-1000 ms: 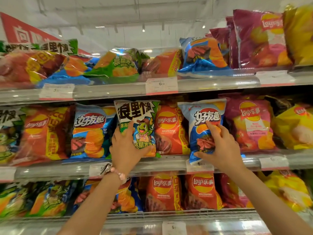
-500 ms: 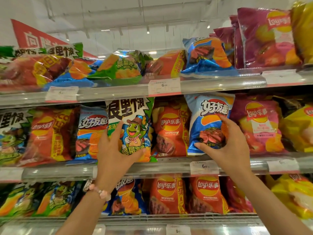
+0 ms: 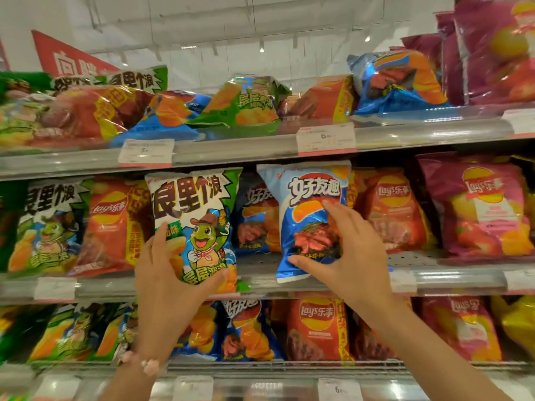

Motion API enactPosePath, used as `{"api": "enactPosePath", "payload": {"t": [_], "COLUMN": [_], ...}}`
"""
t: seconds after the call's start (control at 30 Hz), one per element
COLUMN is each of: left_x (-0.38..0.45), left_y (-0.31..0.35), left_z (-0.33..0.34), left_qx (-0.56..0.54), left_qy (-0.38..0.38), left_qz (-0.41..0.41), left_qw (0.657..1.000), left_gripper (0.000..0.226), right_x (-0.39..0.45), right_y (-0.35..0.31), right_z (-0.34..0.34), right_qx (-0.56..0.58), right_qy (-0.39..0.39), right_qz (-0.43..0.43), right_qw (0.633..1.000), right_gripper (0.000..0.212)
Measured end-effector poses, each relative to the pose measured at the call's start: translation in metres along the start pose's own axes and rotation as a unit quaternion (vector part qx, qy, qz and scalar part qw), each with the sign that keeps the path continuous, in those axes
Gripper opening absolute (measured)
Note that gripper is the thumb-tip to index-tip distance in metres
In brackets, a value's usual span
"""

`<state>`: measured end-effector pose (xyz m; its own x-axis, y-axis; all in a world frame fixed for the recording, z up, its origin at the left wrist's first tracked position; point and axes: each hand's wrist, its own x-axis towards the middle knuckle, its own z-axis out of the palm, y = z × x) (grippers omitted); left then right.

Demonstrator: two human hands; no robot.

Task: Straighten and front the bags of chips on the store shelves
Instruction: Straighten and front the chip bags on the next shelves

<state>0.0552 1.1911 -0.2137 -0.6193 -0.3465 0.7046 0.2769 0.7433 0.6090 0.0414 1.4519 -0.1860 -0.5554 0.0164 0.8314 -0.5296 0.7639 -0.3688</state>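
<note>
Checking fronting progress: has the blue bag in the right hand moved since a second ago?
Yes. The blue bag has come leftward along the middle shelf, now covering another blue bag instead of flanking the orange Lay's bag.

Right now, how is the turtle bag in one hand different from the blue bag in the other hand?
The turtle bag is white and green with a cartoon turtle; the blue bag shows meat and an orange chip. The left hand holds the turtle bag, the right hand the blue bag. The turtle bag stands nearly straight; the blue bag leans. Both face forward at the middle shelf, gripped near their lower halves.
</note>
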Motion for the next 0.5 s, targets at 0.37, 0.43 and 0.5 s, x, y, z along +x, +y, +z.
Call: {"api": "enactPosePath", "payload": {"t": [0.37,0.43,0.5], "left_x": [0.032,0.036,0.039], "left_y": [-0.053,-0.059,-0.062], "left_z": [-0.047,-0.049,-0.049], "left_qx": [0.028,0.026,0.008], "left_qy": [0.003,-0.011,-0.029], "left_qz": [-0.012,0.003,0.009], "left_qw": [1.0,1.0,1.0], "left_gripper": [0.122,0.122,0.122], "right_x": [0.02,0.022,0.021], "right_y": [-0.063,-0.063,-0.061], "right_z": [0.091,0.105,0.117], "right_qx": [-0.058,-0.083,-0.112], "right_qy": [0.001,-0.009,-0.022], "right_qz": [0.034,0.058,0.079], "right_qw": [0.998,0.995,0.99], "right_gripper": [0.098,0.096,0.095]}}
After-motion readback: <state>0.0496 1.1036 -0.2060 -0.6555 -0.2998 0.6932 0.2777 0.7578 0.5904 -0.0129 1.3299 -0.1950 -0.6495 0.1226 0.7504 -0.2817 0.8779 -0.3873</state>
